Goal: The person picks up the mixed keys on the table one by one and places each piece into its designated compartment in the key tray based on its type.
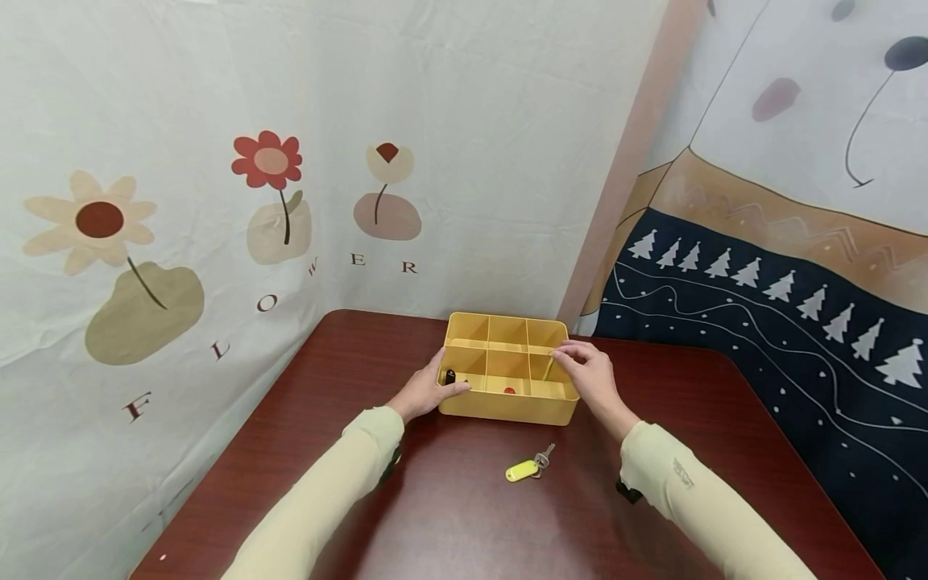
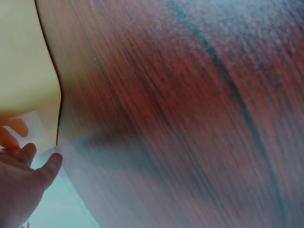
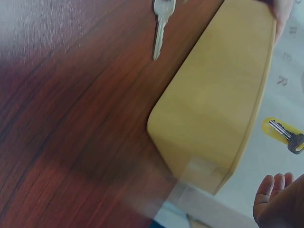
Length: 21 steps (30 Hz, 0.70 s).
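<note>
A yellow compartment box (image 1: pixel 507 407) stands near the table's far edge. My left hand (image 1: pixel 428 391) grips its left front corner, with the thumb over the front rim. Above the front right compartment, my right hand (image 1: pixel 590 374) pinches a key with a yellow tag (image 1: pixel 548 369); in the right wrist view the key (image 3: pixel 285 135) shows a dark head beside the fingers. A small black object (image 1: pixel 450 376) is in the front left compartment, and a small red object (image 1: pixel 510 391) in the front middle one. Their kinds are too small to tell.
Another key (image 1: pixel 545 456) with a yellow-green tag (image 1: pixel 521 470) lies on the dark red wooden table (image 1: pixel 464 524), in front of the box. Printed cloth hangings (image 1: pixel 471 161) rise behind the table and along its sides.
</note>
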{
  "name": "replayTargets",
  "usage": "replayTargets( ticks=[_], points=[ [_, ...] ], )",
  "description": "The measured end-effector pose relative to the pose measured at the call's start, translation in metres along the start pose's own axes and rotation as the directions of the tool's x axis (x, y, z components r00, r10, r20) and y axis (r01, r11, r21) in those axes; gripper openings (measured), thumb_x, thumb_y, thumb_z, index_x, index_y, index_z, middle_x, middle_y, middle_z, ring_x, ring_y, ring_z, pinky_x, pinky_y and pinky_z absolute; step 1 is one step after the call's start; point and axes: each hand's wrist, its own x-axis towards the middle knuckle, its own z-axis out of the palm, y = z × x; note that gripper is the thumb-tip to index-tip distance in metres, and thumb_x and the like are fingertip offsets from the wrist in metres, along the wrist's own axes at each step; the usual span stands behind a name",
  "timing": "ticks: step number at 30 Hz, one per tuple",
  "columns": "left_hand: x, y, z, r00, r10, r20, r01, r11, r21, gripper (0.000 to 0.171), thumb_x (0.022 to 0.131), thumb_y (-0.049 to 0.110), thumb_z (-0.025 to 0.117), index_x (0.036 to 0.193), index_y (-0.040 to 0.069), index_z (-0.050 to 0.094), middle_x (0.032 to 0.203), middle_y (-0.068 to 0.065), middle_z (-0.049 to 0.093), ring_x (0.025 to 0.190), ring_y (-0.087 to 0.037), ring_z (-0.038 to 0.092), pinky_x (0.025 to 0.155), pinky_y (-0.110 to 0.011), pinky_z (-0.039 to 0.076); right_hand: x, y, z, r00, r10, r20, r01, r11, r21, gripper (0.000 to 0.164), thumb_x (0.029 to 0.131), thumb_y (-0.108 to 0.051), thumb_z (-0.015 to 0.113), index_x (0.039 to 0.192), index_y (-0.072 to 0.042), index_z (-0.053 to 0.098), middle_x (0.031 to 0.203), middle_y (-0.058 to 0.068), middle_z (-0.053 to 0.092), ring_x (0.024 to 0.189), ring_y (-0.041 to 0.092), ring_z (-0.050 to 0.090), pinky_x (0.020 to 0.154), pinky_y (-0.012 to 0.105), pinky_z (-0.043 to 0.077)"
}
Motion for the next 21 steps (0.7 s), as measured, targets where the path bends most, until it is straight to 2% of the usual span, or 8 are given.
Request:
replayTargets(
  ticks=[10, 15, 21],
  points=[
    [0.001, 0.000, -0.001, 1.000, 0.006, 0.000, -0.006, 1.000, -0.003, 0.101, 0.090, 0.043, 0.073, 0.160, 0.011, 0.009, 0.159, -0.020, 0.025, 0.143, -0.038, 0.029, 0.113, -0.053, 0.027, 0.020, 0.016, 0.002, 0.996, 0.072, -0.044, -0.075, 0.995, -0.063, 0.023, 0.094, -0.022, 0.069, 0.105, -0.003, 0.076, 0.121, 0.013, 0.066, 0.109, 0.025, 0.057, 0.088, 0.039, 0.050],
    [0.001, 0.000, 0.000, 1.000, -0.009, 0.012, 0.009, 1.000, 0.004, 0.105, 0.087, 0.052, 0.072, 0.161, 0.014, 0.007, 0.161, -0.017, 0.024, 0.144, -0.036, 0.028, 0.114, -0.051, 0.027, 0.027, 0.021, 0.001, 0.996, 0.082, -0.040, -0.086, 0.988, -0.125, 0.023, 0.094, -0.022, 0.069, 0.104, -0.003, 0.076, 0.115, 0.015, 0.067, 0.103, 0.028, 0.059, 0.084, 0.040, 0.051],
    [0.001, 0.000, -0.001, 1.000, -0.011, 0.013, 0.011, 1.000, 0.005, 0.105, 0.088, 0.051, 0.072, 0.161, 0.013, 0.007, 0.160, -0.018, 0.025, 0.144, -0.036, 0.029, 0.113, -0.051, 0.028, 0.031, 0.027, -0.002, 0.991, 0.126, -0.040, -0.131, 0.982, -0.133, 0.026, 0.096, -0.024, 0.068, 0.108, -0.002, 0.075, 0.114, 0.017, 0.068, 0.104, 0.031, 0.061, 0.089, 0.045, 0.051]
  ],
)
